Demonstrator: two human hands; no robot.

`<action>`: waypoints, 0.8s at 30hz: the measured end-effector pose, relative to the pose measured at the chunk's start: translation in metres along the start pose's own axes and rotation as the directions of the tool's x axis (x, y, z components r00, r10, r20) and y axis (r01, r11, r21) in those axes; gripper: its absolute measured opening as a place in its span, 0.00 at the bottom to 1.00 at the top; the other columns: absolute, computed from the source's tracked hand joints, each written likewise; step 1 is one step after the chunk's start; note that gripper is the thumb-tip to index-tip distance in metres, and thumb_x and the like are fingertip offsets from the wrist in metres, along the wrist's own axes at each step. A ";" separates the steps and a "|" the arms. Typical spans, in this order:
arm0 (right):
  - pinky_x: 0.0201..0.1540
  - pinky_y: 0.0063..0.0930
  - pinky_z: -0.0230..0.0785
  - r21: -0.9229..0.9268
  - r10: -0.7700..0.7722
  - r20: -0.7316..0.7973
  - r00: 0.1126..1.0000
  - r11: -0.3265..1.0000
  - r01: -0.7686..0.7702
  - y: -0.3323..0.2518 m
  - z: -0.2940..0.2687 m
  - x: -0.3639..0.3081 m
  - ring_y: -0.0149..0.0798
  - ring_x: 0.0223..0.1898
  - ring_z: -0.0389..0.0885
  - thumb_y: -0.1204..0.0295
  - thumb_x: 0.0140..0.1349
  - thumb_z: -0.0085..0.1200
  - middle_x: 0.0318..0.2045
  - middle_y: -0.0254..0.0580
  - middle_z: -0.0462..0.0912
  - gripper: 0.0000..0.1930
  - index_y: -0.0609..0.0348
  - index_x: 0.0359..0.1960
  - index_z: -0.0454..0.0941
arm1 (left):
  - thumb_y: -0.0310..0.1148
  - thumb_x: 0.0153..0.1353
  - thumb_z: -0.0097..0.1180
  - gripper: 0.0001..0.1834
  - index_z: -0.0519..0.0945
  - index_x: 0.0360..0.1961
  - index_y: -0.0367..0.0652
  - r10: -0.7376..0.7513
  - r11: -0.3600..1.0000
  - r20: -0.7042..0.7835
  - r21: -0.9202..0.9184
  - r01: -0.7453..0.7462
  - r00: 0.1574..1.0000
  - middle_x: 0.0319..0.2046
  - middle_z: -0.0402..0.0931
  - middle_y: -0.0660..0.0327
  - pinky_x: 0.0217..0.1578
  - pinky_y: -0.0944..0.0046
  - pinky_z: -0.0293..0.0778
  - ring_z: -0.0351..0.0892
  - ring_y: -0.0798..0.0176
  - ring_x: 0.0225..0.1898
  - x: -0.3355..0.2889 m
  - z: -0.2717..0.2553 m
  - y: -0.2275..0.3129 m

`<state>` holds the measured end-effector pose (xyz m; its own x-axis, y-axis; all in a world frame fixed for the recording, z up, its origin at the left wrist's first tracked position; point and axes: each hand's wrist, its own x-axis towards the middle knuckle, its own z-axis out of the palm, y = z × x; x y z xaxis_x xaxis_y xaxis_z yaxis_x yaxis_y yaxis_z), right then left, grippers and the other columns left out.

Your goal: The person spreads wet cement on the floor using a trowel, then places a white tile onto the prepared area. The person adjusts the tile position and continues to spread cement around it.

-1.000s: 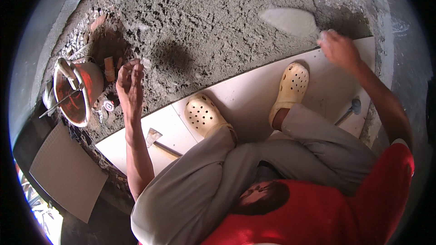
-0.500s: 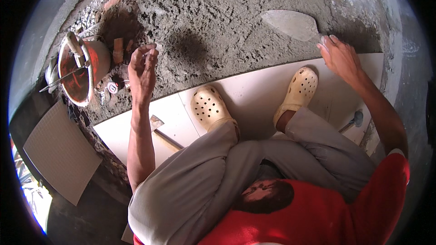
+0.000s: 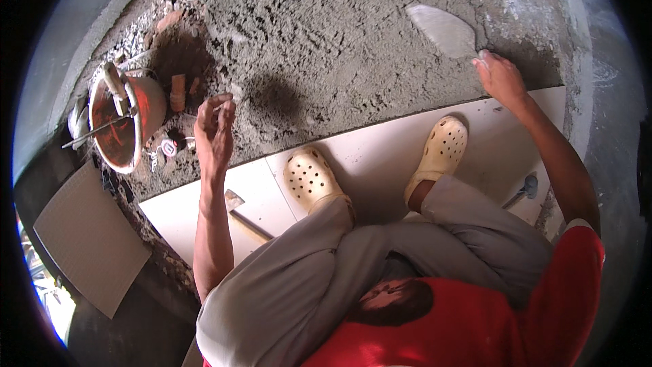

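My right hand (image 3: 501, 78) grips a pointed trowel (image 3: 445, 30) by its handle. The grey blade lies on or just over the rough wet mortar (image 3: 353, 47), its tip toward the far left. My left hand (image 3: 214, 137) is above the mortar's left part, near the tiles' edge. Its fingers are bent in toward the thumb, and whatever may be between them is hidden. White floor tiles (image 3: 367, 146) border the mortar on the near side, under my feet in cream clogs (image 3: 310, 180).
Left of my left hand stands a bucket (image 3: 153, 105) with a stick-like tool across it. A round tape measure (image 3: 168, 147) and brick pieces (image 3: 178, 92) lie beside it. A hammer (image 3: 248, 225) and a dark-headed mallet (image 3: 529, 187) rest on the tiles. A loose tile (image 3: 92, 238) leans at left.
The trowel blade has swung, its tip now farther away and more to the right, with my right hand still on the handle. My left hand stays bent, slightly nearer me. The view has shifted slightly.
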<state>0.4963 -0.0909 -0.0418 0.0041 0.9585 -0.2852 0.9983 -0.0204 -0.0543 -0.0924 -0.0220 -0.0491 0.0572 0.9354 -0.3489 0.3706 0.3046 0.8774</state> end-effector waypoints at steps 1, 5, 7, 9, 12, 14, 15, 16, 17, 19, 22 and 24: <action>0.50 0.53 0.74 -0.037 0.078 0.038 0.996 0.996 -0.077 0.008 -0.006 0.000 0.65 0.46 0.82 0.58 0.74 0.47 0.46 0.62 0.83 0.20 0.65 0.53 0.78 | 0.38 0.74 0.57 0.14 0.80 0.51 0.38 0.041 0.999 0.007 -0.013 -0.041 0.999 0.47 0.78 0.61 0.48 0.66 0.74 0.77 0.69 0.44 0.000 -0.001 -0.001; 0.42 0.54 0.77 -0.061 0.173 0.029 0.984 0.983 -0.171 -0.008 -0.026 -0.003 0.66 0.39 0.84 0.63 0.73 0.50 0.43 0.66 0.83 0.18 0.69 0.51 0.77 | 0.40 0.73 0.58 0.16 0.80 0.51 0.37 0.037 0.999 -0.015 0.021 -0.037 0.999 0.47 0.78 0.61 0.49 0.67 0.74 0.77 0.69 0.44 -0.001 0.000 -0.002; 0.42 0.55 0.78 -0.038 0.014 0.023 1.000 0.999 -0.013 -0.037 -0.024 -0.005 0.66 0.37 0.84 0.63 0.74 0.48 0.41 0.66 0.83 0.18 0.69 0.51 0.76 | 0.41 0.73 0.58 0.17 0.80 0.51 0.38 0.034 0.998 0.013 0.044 -0.034 0.999 0.47 0.78 0.61 0.49 0.66 0.74 0.77 0.69 0.45 0.001 0.003 0.000; 0.41 0.56 0.78 -0.081 -0.035 0.042 0.999 0.996 0.038 -0.057 -0.021 0.002 0.66 0.37 0.84 0.62 0.74 0.47 0.39 0.66 0.83 0.18 0.68 0.50 0.75 | 0.43 0.73 0.59 0.18 0.81 0.52 0.39 0.053 0.999 0.057 -0.011 -0.053 0.997 0.47 0.78 0.61 0.50 0.64 0.73 0.77 0.68 0.46 0.006 0.007 0.003; 0.39 0.58 0.78 -0.147 -0.032 0.088 0.996 0.988 0.044 -0.059 -0.018 0.022 0.67 0.36 0.84 0.62 0.75 0.47 0.36 0.65 0.83 0.17 0.67 0.48 0.75 | 0.45 0.72 0.59 0.19 0.81 0.52 0.39 0.120 0.992 0.075 0.029 -0.123 0.990 0.47 0.78 0.60 0.49 0.65 0.73 0.77 0.68 0.45 0.010 0.013 0.009; 0.38 0.59 0.77 -0.130 -0.018 0.060 0.998 0.991 0.026 -0.044 -0.021 0.039 0.67 0.35 0.84 0.62 0.75 0.46 0.35 0.64 0.83 0.16 0.66 0.46 0.75 | 0.45 0.72 0.60 0.19 0.81 0.51 0.39 0.085 0.994 0.057 0.060 -0.089 0.995 0.48 0.78 0.60 0.49 0.65 0.72 0.76 0.68 0.45 0.010 0.015 0.012; 0.39 0.59 0.77 -0.103 0.036 0.072 0.997 0.994 -0.028 -0.037 -0.021 0.046 0.67 0.36 0.84 0.62 0.74 0.46 0.36 0.64 0.84 0.16 0.65 0.46 0.76 | 0.45 0.72 0.60 0.19 0.81 0.51 0.39 0.071 0.996 0.047 0.042 -0.073 0.996 0.48 0.78 0.59 0.49 0.65 0.72 0.76 0.68 0.45 0.011 0.015 0.013; 0.40 0.59 0.76 -0.102 0.063 0.072 0.995 0.993 -0.056 -0.028 -0.024 0.055 0.66 0.36 0.84 0.62 0.74 0.46 0.35 0.64 0.84 0.16 0.65 0.46 0.76 | 0.45 0.72 0.60 0.19 0.81 0.50 0.39 0.074 0.995 0.056 0.056 -0.077 0.996 0.48 0.78 0.59 0.49 0.65 0.72 0.76 0.68 0.46 0.011 0.015 0.012; 0.40 0.59 0.76 -0.094 0.081 0.081 0.993 0.993 -0.073 -0.021 -0.027 0.062 0.66 0.36 0.84 0.62 0.74 0.46 0.35 0.64 0.84 0.16 0.65 0.46 0.77 | 0.45 0.72 0.60 0.19 0.81 0.50 0.39 0.070 0.996 0.057 0.048 -0.072 0.996 0.49 0.77 0.59 0.49 0.65 0.72 0.75 0.68 0.46 0.010 0.015 0.012; 0.42 0.58 0.76 -0.043 0.056 0.016 0.998 0.998 -0.055 -0.011 -0.035 0.067 0.66 0.37 0.84 0.61 0.73 0.45 0.33 0.65 0.84 0.18 0.66 0.45 0.78 | 0.45 0.72 0.59 0.19 0.80 0.50 0.39 0.067 0.998 0.070 0.015 -0.069 0.995 0.49 0.77 0.59 0.49 0.65 0.72 0.75 0.68 0.47 0.009 0.013 0.009; 0.44 0.58 0.75 -0.061 0.172 0.072 0.983 0.984 -0.167 -0.005 -0.051 0.060 0.66 0.39 0.84 0.60 0.73 0.45 0.34 0.65 0.84 0.20 0.68 0.45 0.78 | 0.45 0.72 0.59 0.19 0.80 0.49 0.38 0.116 0.993 0.055 0.023 -0.117 0.992 0.49 0.77 0.59 0.49 0.65 0.72 0.75 0.68 0.47 0.004 0.008 0.003; 0.47 0.57 0.74 0.049 0.382 0.188 0.905 0.916 -0.397 -0.002 -0.059 0.051 0.67 0.42 0.84 0.59 0.73 0.45 0.36 0.66 0.84 0.21 0.69 0.45 0.79 | 0.44 0.72 0.59 0.18 0.80 0.49 0.38 0.092 0.995 0.022 0.033 -0.092 0.996 0.47 0.78 0.60 0.49 0.65 0.71 0.75 0.68 0.45 0.001 0.005 0.001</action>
<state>0.4976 -0.0256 -0.0001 0.3744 0.8058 -0.4588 0.9104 -0.4133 0.0171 -0.0876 -0.0213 -0.0502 0.1109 0.9553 -0.2741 0.3942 0.2109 0.8945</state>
